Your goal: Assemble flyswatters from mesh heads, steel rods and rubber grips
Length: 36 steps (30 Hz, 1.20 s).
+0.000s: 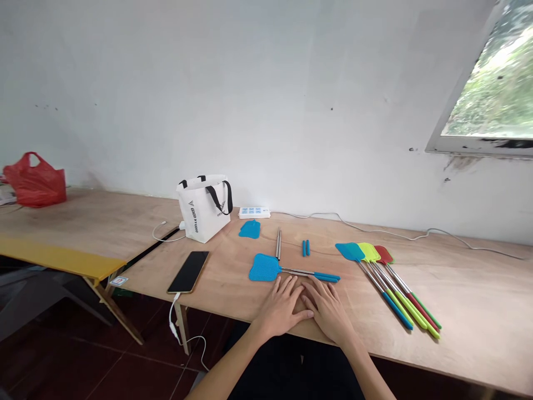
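Observation:
My left hand and my right hand lie flat on the wooden table, side by side, fingers stretched out, holding nothing. Just beyond my fingertips lies a blue fly swatter with a metal rod and blue grip. Farther back are a loose blue swatter head, a pair of metal rods and two short blue grips.
Several finished swatters in blue, yellow-green and red lie to the right. A white tote bag, a power strip and a phone on a cable sit left. A red plastic bag rests far left.

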Tool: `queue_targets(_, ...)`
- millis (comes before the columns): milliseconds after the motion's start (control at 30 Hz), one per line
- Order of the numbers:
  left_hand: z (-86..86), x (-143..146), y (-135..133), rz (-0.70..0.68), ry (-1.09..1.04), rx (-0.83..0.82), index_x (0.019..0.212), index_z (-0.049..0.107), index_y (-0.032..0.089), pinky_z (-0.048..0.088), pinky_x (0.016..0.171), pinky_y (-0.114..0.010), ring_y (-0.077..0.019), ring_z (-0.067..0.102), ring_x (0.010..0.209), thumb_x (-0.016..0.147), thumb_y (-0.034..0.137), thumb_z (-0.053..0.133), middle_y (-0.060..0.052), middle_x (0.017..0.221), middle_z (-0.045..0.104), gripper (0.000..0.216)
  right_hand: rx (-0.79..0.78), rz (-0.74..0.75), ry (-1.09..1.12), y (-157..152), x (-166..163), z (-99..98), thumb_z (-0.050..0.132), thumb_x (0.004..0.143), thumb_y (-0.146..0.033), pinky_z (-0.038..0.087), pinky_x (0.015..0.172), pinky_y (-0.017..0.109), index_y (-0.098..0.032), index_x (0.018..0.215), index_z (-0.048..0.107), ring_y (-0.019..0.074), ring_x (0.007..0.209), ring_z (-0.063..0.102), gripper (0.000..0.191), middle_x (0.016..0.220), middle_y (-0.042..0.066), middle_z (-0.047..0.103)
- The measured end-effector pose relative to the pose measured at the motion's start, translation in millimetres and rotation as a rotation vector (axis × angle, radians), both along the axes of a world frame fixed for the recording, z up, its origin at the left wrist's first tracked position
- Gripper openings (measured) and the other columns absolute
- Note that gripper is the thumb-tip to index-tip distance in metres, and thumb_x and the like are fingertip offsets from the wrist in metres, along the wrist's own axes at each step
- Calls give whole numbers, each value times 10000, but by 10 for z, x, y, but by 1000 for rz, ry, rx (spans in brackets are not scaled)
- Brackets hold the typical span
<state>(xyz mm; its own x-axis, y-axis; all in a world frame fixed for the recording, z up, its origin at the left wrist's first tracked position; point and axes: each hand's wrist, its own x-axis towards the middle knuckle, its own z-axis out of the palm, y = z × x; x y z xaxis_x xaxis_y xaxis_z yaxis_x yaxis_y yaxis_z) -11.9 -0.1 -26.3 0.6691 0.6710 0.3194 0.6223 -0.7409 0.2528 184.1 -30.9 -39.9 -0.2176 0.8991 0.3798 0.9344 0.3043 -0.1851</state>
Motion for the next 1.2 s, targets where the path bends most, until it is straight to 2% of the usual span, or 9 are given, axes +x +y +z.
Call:
queue_targets(167, 3, -3, 1, -5, -2, -2, 1505, 448, 234, 212, 1256, -540, -285, 286, 1528, 1001, 690, 318, -93, 1624, 381, 691, -9, 8, 8, 11, 7, -43, 336, 1062, -445, 335, 1170, 531, -323, 1443, 536, 260, 1391, 483, 447, 1486, 45, 568)
queue_targets(400, 26, 6, -10, 8, -3, -5, 1489, 467, 228, 225, 1253, -540, -284, 300, 1522, 1004, 684, 320, -97, 1616, 395, 682, 9, 20, -5, 18, 10, -59, 341, 1065, -426, 341, 1166, 523, -305, 1433, 550, 258, 1380, 493, 441, 1480, 47, 575)
queue_targets(700, -27, -28, 59, -17, -10, 3, 1526, 427, 265, 229, 1256, -513, -270, 310, 1519, 1000, 676, 361, -71, 1623, 387, 671, 7, 12, 3, 6, 1, -42, 331, 1064, -426, 335, 1169, 518, -319, 1439, 540, 251, 1383, 485, 442, 1482, 34, 572)
queue_targets(867, -14, -72, 120, -42, -14, -10, 1490, 478, 297, 268, 1244, -494, -262, 360, 1495, 995, 672, 393, -49, 1611, 411, 626, 1, 12, 6, -9, -11, -18, 346, 1060, -426, 346, 1164, 519, -331, 1447, 530, 250, 1373, 495, 439, 1473, 31, 579)
queue_targets(1200, 47, -29, 88, -5, -41, -18, 1415, 555, 275, 272, 1244, -495, -268, 419, 1454, 979, 668, 450, -59, 1557, 491, 597, -10, 15, 0, -7, -1, -6, 350, 1062, -417, 334, 1168, 515, -325, 1432, 543, 248, 1382, 485, 427, 1483, 35, 569)
